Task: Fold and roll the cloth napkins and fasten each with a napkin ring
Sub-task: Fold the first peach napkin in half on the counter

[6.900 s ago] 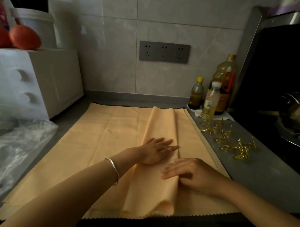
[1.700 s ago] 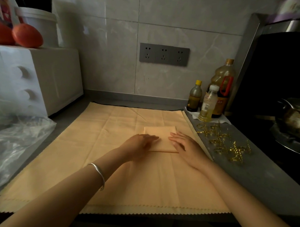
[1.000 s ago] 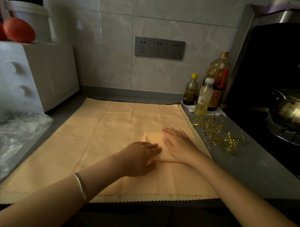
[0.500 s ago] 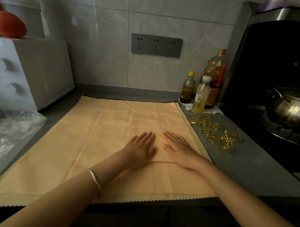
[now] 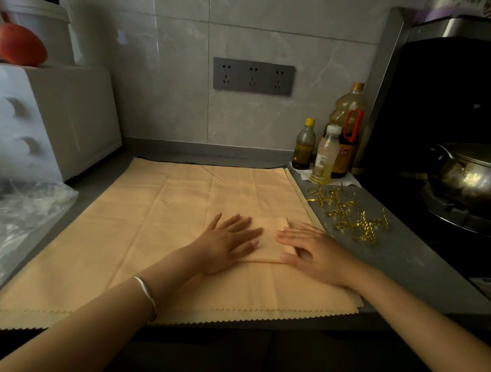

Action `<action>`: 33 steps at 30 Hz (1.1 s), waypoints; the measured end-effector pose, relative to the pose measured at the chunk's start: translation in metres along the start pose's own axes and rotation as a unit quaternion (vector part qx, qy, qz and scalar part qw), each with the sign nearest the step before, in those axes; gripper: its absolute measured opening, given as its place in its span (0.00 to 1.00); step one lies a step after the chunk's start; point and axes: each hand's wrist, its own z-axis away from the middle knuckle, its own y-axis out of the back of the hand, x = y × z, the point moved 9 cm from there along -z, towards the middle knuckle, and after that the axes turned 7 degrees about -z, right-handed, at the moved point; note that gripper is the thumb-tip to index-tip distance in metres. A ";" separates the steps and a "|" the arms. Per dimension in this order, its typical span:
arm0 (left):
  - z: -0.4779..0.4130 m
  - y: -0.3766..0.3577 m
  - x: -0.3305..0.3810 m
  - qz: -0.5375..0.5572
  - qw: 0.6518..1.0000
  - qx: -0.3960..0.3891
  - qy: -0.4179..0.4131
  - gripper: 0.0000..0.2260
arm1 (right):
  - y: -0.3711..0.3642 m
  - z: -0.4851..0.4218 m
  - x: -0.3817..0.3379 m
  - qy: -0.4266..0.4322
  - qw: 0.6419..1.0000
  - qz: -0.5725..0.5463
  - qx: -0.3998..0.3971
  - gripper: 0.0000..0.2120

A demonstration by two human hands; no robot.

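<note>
Left grip (image 5: 227, 242) and right grip (image 5: 310, 250) lie flat on folded napkin (image 5: 270, 240).

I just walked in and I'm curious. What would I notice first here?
First you'd see the left hand and the right hand pressing flat on a small folded napkin, on top of a big peach cloth spread over the counter. Just right of the cloth, a cluster of shiny gold napkin rings lies on the grey counter, and a metal pot sits on the stove at the far right.
</note>
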 end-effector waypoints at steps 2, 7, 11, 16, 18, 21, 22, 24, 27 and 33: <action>0.010 0.018 0.003 -0.039 0.998 0.051 -0.010 0.25 | 0.002 0.008 0.000 0.010 0.999 0.037 -0.010 0.33; 0.024 0.033 0.008 -0.091 0.995 0.035 -0.019 0.28 | 0.012 0.009 -0.005 0.047 0.997 0.060 0.021 0.34; 0.024 0.039 0.009 -0.141 0.989 0.049 -0.019 0.24 | 0.017 0.004 -0.004 0.076 0.993 0.069 0.059 0.29; 0.023 0.037 -0.011 -0.088 0.990 0.105 0.037 0.15 | 0.020 0.000 0.005 0.074 0.992 0.024 0.102 0.15; 0.024 0.038 -0.024 -0.005 0.986 0.146 0.075 0.11 | 0.025 -0.001 0.017 0.028 0.986 -0.085 0.140 0.08; 0.024 0.039 -0.038 0.065 0.973 0.187 0.117 0.08 | 0.020 -0.004 0.034 -0.053 0.964 -0.207 0.159 0.05; 0.023 0.037 -0.042 0.099 0.968 0.187 0.133 0.08 | 0.019 -0.006 0.038 -0.071 0.956 -0.226 0.171 0.06; 0.020 0.031 -0.051 0.183 0.953 0.175 0.167 0.10 | 0.017 -0.009 0.045 -0.106 0.939 -0.262 0.197 0.10; 0.013 0.023 -0.059 0.225 0.938 0.160 0.207 0.12 | 0.016 -0.014 0.051 -0.147 0.925 -0.276 0.216 0.13; 0.000 0.014 -0.070 0.223 0.931 0.099 0.273 0.15 | 0.010 -0.024 0.059 -0.211 0.912 -0.284 0.207 0.15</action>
